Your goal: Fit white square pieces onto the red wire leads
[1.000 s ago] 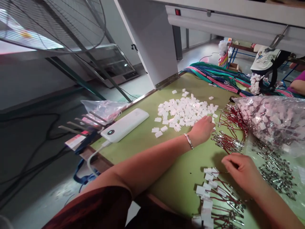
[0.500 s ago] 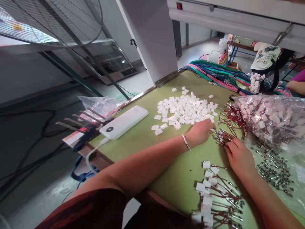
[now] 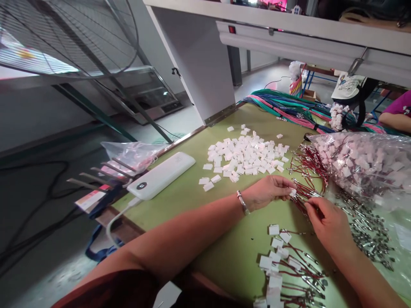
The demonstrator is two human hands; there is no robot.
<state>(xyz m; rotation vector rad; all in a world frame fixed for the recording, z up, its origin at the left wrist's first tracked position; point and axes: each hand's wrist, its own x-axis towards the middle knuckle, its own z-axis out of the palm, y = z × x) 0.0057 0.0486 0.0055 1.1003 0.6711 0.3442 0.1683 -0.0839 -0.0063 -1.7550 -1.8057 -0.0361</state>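
Observation:
My left hand [image 3: 269,192], with a bracelet at the wrist, pinches a small white connector housing [image 3: 292,193] between thumb and fingertips. Just to its right, my right hand [image 3: 327,217] has thumb and forefinger closed on a thin dark red wire; its end points toward the housing, and I cannot tell whether it is inserted. Beneath and behind the fingers lie red wires with metal terminals [image 3: 308,186]. Nearer to me, white housings with red wires attached [image 3: 274,282] lie in an overlapping row. Loose white housings [image 3: 247,154] form a pile beyond my left hand.
A clear bag of white housings [image 3: 362,158] is at right, beside metal-ended parts [image 3: 369,233] on plastic. A white power bank [image 3: 162,175] with a cable lies left. Coloured wire bundles [image 3: 282,105] stretch along the back. A fan [image 3: 70,38] stands left; another person's arm [image 3: 396,119] shows far right.
My left hand has turned and lifted slightly, bringing a white housing into sight at its fingertips. My right hand has drawn a wire up from the bunch. The camera view has tilted up a little.

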